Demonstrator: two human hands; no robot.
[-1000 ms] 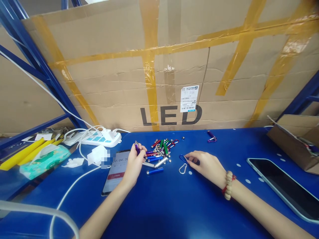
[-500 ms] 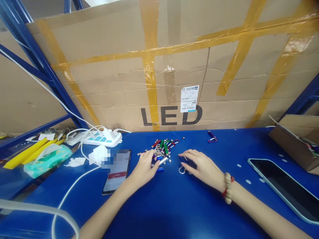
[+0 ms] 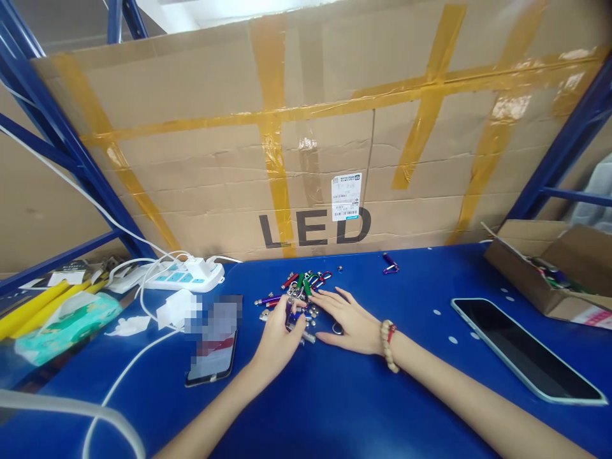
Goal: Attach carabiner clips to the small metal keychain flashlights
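A creased, taped cardboard carton (image 3: 339, 153) stands at twelve o'clock, closing off the smooth blue tabletop (image 3: 344, 408). At three o'clock lies an open box (image 3: 519, 284) with flaps, and nearer to four, a flat, glossy phone (image 3: 526, 349). The right hand (image 3: 352, 324) is spread, fingers loose, at the central heap of shiny metal tubes and clips (image 3: 306, 288). The left hand (image 3: 275, 338) covers part of it and pinches a slim purple tube (image 3: 289, 308).
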